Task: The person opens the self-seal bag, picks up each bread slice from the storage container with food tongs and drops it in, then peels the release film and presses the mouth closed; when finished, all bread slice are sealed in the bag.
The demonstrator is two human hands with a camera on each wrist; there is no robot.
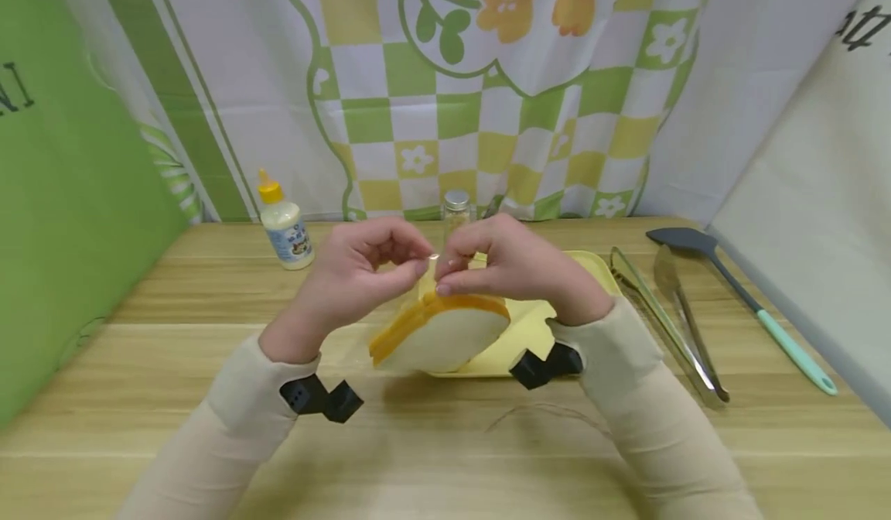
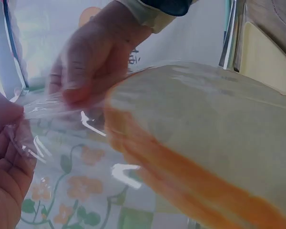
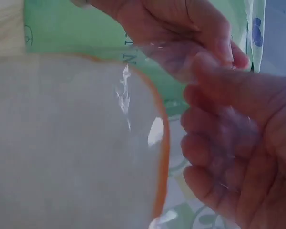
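Observation:
Slices of white bread with an orange-brown crust hang tilted inside a clear plastic bag, above the near part of a yellow tray. My left hand pinches the bag's gathered top between thumb and fingers. Close beside it, my right hand pinches the same plastic, its fingertips just over the bread's upper crust. In the right wrist view, the thumbs nearly meet at the bag's neck, and thin film shows over the curled fingers of the right hand.
A squeeze bottle with a yellow cap stands at the back left. Behind the hands is a small jar with a metal lid. Metal tongs and a dark spatula with a mint handle lie right. String lies in front.

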